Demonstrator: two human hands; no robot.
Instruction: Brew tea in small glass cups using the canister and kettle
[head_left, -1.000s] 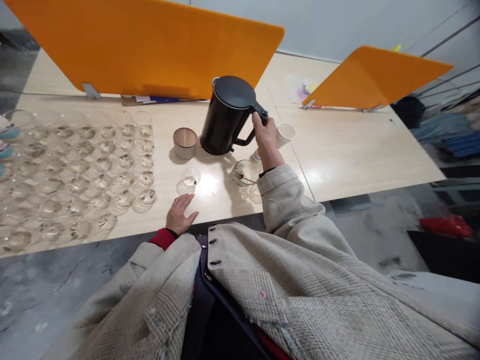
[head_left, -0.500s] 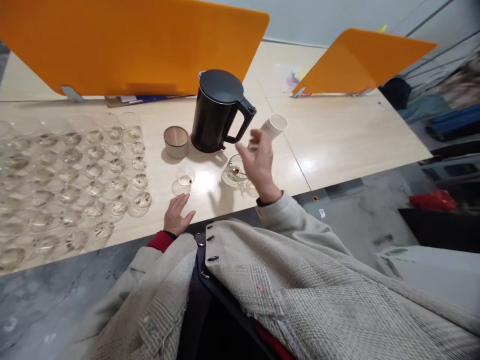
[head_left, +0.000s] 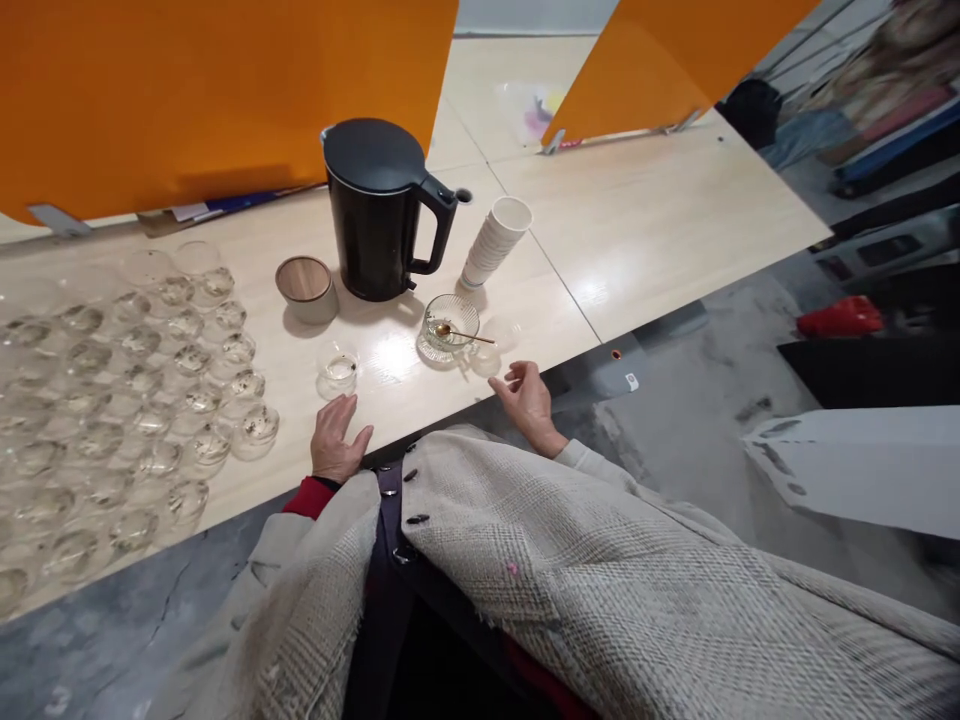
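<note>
My left hand (head_left: pixel 337 440) rests at the table's front edge with fingers spread, holding nothing. Just beyond its fingertips stands a small clear cup (head_left: pixel 339 368) with dark bits inside. My right hand (head_left: pixel 526 403) hovers by the front edge, thumb and fingers apart. Near its fingertips is a clear, hard-to-see cup or lid (head_left: pixel 496 348). Left of that sits a ribbed glass bowl (head_left: pixel 433 345) with a gold spoon (head_left: pixel 466 336) lying across it and dark bits inside. A stack of white paper cups (head_left: pixel 495 240) leans behind the bowl.
A black electric kettle (head_left: pixel 375 225) stands at the back, its handle to the right. Beside it is a grey canister (head_left: pixel 309 295) with a wooden lid. Many clear cups (head_left: pixel 150 400) fill the left side of the table. Orange dividers (head_left: pixel 225 90) stand along the back.
My right hand has drawn back and down from the white cups to the front edge. My left hand stays at the edge. The view has shifted, so the kettle sits further left.
</note>
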